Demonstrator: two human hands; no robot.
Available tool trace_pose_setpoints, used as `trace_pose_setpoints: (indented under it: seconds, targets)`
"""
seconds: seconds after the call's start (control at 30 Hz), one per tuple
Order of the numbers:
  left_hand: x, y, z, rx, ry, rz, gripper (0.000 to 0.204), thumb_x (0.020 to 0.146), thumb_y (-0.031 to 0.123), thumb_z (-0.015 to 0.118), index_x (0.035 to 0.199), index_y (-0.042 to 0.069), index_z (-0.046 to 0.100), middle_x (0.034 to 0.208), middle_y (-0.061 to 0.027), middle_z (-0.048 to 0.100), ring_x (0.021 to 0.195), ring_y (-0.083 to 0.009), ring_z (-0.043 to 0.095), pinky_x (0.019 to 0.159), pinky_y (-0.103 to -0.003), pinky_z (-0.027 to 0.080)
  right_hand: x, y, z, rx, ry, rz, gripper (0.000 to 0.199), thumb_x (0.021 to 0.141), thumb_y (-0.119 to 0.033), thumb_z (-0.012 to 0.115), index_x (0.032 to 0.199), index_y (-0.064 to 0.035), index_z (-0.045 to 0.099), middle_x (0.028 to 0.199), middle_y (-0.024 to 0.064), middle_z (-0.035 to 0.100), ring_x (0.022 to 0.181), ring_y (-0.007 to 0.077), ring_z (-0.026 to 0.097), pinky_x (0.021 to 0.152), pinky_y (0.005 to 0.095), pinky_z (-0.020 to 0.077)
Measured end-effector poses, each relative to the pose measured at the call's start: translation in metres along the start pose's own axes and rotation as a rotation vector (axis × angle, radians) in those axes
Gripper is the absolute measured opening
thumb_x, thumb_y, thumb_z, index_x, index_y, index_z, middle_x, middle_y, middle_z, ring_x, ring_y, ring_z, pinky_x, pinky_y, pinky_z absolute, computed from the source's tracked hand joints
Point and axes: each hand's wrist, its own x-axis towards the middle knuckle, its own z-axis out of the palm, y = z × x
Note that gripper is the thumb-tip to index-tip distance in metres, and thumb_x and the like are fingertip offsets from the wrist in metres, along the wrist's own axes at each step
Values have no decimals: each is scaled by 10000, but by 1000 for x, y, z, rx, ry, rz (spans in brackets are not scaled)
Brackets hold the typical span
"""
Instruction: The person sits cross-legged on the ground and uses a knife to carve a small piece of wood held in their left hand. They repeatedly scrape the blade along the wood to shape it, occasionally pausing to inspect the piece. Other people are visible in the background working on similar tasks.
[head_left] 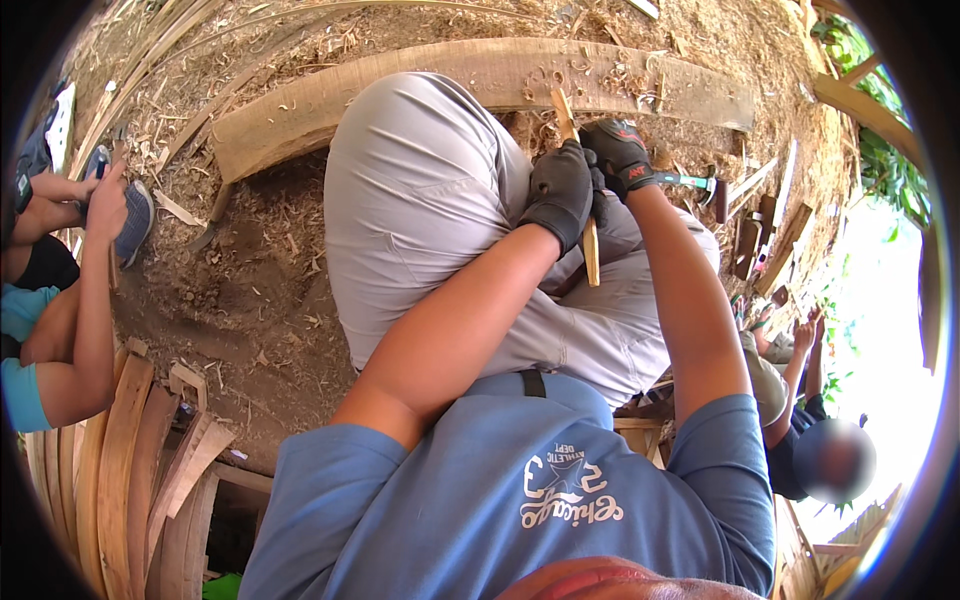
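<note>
Wood strip [590,245] upright over knee, plank [480,85] beyond, hammer [695,182] right

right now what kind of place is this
Probably an outdoor woodworking spot. The dirt ground is strewn with shavings, curved wooden strips are stacked at the left, and a long plank lies ahead. Both gloved hands, left hand and right hand, grip a wood strip.

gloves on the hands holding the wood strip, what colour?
Black, with a small red mark on the right hand glove; left hand plain black. Both grip the wood strip. Head view.
</note>
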Motion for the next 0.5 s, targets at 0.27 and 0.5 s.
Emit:
trace_pose_setpoints:
  seconds: [0.27, 0.5]
  targets:
    - [-9, 5, 1, -35, -34, -9, 366, 1073, 391, 376, 937, 101, 554, 605, -28, 494, 390, -227, 468, 367, -411, 419, 11, 2, 18, 53, 49, 110, 130, 785, -153, 655, 886, -119, 731, 947, 166, 701, 937, 378, 696, 751, 465, 568]
    - [-18, 9, 5, 76, 25, 13, 362, 1072, 395, 384, 942, 107, 559, 607, -25, 516, 406, -205, 481, 363, -385, 420, 19, 5, 35, 2, 71, 170, 147, 806, -181, 637, 855, -74, 724, 918, 185, 700, 911, 391, 702, 751, 489, 560]
